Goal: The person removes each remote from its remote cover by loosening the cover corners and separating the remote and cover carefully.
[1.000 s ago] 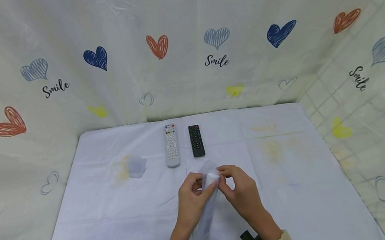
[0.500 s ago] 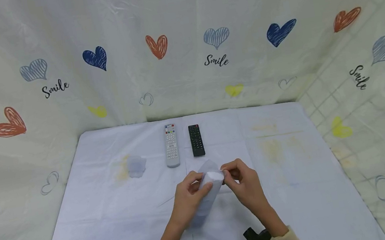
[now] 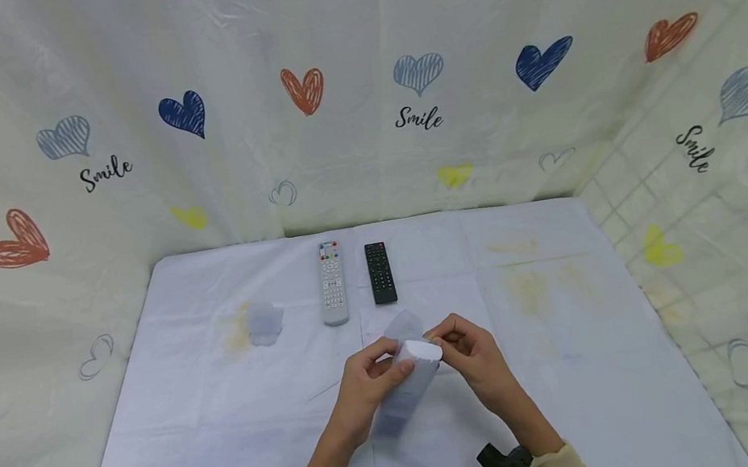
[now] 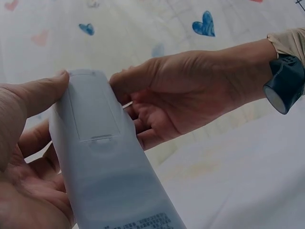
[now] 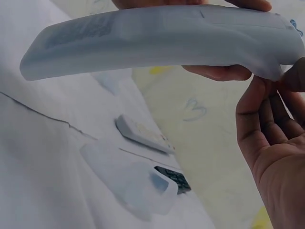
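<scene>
A pale remote control [image 3: 410, 391] in a translucent plastic sleeve is held up over the table, its back with the battery cover [image 4: 95, 109] showing in the left wrist view. My left hand [image 3: 362, 390] grips it near its upper end, thumb on one edge and fingers on the other side. With thumb and fingers, my right hand [image 3: 474, 356] pinches a loose flap of the sleeve [image 5: 269, 69] at that end. On the table just beyond lies another translucent sleeve [image 5: 133, 186], partly hidden from the head view by the held remote.
A grey remote [image 3: 332, 285] and a smaller black remote [image 3: 381, 273] lie face up toward the back of the white-covered table [image 3: 576, 397]. Left of them is a crumpled translucent film [image 3: 265, 323]. A heart-printed curtain [image 3: 360, 146] hangs behind.
The held remote's upper end has tipped into clearer view and shifted slightly right and toward the body. My right hand moved a little right, still pinching at that end.
</scene>
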The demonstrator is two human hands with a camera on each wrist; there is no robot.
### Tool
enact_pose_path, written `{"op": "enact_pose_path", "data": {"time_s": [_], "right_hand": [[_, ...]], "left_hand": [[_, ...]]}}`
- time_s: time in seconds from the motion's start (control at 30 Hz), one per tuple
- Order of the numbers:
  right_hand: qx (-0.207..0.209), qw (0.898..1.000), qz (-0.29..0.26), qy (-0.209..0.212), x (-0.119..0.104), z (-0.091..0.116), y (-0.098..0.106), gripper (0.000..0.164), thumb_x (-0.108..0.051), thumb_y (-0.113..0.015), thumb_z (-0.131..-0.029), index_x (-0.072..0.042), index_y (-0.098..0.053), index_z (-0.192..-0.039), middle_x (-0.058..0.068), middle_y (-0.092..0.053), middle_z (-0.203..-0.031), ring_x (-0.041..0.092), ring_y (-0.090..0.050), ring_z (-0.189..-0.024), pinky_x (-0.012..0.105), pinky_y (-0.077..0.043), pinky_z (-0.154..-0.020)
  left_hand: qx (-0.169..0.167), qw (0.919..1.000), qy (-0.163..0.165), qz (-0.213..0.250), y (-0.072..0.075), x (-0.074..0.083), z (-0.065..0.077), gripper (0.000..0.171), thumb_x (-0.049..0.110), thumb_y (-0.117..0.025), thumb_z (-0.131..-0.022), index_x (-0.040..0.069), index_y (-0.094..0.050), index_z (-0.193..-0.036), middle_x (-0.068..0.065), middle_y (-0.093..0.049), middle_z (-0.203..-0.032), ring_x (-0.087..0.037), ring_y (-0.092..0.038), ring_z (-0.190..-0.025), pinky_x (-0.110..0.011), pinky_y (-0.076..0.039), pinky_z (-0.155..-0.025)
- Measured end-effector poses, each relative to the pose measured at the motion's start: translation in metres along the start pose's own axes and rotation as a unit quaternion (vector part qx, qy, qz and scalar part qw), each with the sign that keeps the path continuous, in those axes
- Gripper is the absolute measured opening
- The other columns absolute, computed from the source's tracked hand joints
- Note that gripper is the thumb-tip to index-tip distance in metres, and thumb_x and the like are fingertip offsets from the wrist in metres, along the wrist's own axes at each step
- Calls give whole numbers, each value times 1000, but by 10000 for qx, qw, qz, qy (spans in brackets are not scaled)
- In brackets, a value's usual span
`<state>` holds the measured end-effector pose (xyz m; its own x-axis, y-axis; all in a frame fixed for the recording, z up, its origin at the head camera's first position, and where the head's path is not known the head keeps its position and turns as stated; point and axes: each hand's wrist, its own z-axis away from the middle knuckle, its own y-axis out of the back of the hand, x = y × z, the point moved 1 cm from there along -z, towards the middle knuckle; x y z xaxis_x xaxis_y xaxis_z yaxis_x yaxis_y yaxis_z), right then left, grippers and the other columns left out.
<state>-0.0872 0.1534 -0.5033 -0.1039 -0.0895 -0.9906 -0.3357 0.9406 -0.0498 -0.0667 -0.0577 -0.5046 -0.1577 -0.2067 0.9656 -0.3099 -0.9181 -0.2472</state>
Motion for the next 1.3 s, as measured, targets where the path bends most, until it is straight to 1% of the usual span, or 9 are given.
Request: {"op": "enact_pose_path", "data": {"time_s": [0.17,0.3,0.47,0.7,0.83,0.93,1.07,1.2,1.3], "right_hand": [[68,9998,108,-159,2,0,2,18,-8,-59,-106,8,-59,-115,-6,-69,-112,5,-68,-98,25,-60,-85],[182,9991,99,-368,4,2,3,22,-12,-55,-108,4,-58,-123,-4,-67,-117,7,-67,-102,27,-59,-91],[-26,9986,-21,-523,5,4,1,28,-14,-49,-111,4,-56,-130,-4,-64,-122,9,-65,-108,28,-57,-97],[42,9979,190,-621,6,8,1,23,-13,-54,-109,3,-60,-123,-8,-67,-112,6,-66,-100,28,-58,-91],[166,9969,223,-735,6,12,2,23,-13,-57,-107,4,-61,-121,-7,-68,-107,7,-66,-94,27,-58,-85],[270,9957,251,-846,8,14,2,23,-14,-59,-107,5,-61,-121,-6,-69,-106,8,-66,-92,27,-58,-84],[388,9940,354,-956,11,15,0,23,-16,-62,-106,3,-63,-119,-4,-69,-105,8,-67,-92,27,-58,-83],[489,9919,417,-1094,15,15,-3,25,-18,-63,-105,3,-64,-119,-5,-71,-104,8,-69,-92,27,-59,-84],[598,9893,346,-1284,18,15,-5,27,-19,-64,-105,3,-63,-121,-3,-72,-104,9,-70,-93,28,-60,-85]], "left_hand": [[11,9999,45,-91,2,-3,0,38,22,-75,-97,-1,-66,-126,1,-69,-116,-10,-68,-105,-28,-56,-90],[-20,10000,5,-62,3,-3,1,39,23,-76,-97,2,-67,-128,3,-69,-115,-9,-66,-103,-26,-56,-89],[-63,10000,46,20,4,-6,1,42,25,-75,-98,2,-65,-131,2,-69,-117,-10,-65,-106,-26,-55,-92],[-100,9989,453,102,5,-17,3,44,25,-73,-99,6,-61,-136,2,-65,-127,-12,-62,-116,-26,-53,-96],[-376,9985,398,-60,6,-21,4,42,25,-70,-101,6,-61,-138,0,-62,-133,-15,-60,-124,-28,-52,-100],[-487,9980,350,-192,6,-23,4,39,27,-65,-104,6,-62,-137,-1,-63,-131,-16,-59,-122,-31,-50,-101],[-227,9980,525,-286,7,-27,1,36,33,-60,-107,7,-65,-131,2,-65,-123,-14,-59,-114,-35,-49,-99],[165,9968,710,-329,8,-32,-3,38,37,-62,-106,6,-68,-126,3,-67,-117,-12,-62,-109,-33,-52,-95],[343,9958,744,-397,7,-34,-5,37,37,-65,-104,6,-70,-124,2,-69,-113,-11,-64,-105,-32,-55,-92]]}}
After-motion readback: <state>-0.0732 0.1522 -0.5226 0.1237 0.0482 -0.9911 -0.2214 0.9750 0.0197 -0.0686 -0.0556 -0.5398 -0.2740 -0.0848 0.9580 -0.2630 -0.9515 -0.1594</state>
